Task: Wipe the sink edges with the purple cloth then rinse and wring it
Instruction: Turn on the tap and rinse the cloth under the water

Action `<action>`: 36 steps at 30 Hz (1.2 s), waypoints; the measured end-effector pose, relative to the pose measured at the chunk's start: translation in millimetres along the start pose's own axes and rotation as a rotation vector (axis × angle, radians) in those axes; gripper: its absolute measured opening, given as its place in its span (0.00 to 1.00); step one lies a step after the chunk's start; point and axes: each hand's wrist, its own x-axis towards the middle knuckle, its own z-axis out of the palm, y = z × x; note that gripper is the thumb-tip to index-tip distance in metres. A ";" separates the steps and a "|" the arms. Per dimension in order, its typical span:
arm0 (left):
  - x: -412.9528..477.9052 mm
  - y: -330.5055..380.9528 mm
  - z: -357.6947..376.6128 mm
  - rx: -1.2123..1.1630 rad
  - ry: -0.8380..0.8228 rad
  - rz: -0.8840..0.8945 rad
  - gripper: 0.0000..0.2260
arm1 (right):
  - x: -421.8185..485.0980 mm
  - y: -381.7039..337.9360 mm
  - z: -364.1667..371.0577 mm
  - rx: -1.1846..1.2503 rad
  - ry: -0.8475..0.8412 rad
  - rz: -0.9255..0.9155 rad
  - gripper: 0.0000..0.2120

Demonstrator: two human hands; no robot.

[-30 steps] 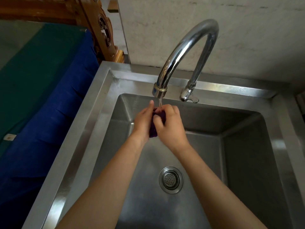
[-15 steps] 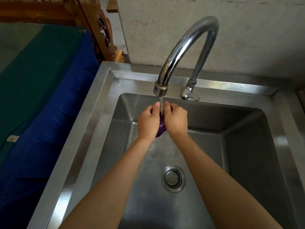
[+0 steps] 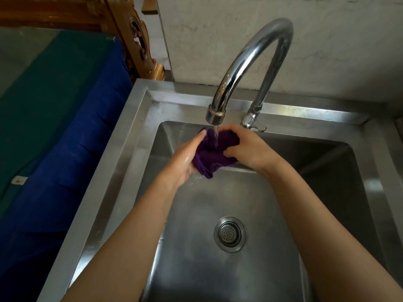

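Purple cloth [image 3: 209,158] now spread wider under faucet [image 3: 250,57], fingers of left hand [image 3: 185,159] and right hand [image 3: 250,149] clamping it.

Sink [image 3: 117,162] basin: open floor around drain strainer [image 3: 230,234] toward 6 o'clock, between the forearms. At 12, gooseneck faucet [image 3: 239,62] arches low; left hand [image 3: 185,159], right hand [image 3: 250,149] and purple cloth [image 3: 209,159] fill the gap beneath its spout. Steel walls close 9 and 3.

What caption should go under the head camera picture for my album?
Left hand and right hand rinse the purple cloth under the running faucet, above the steel sink.
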 end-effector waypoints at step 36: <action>8.1 -15.9 27.0 0.015 0.325 0.327 0.12 | -13.4 6.7 71.7 -0.214 0.547 -0.132 0.13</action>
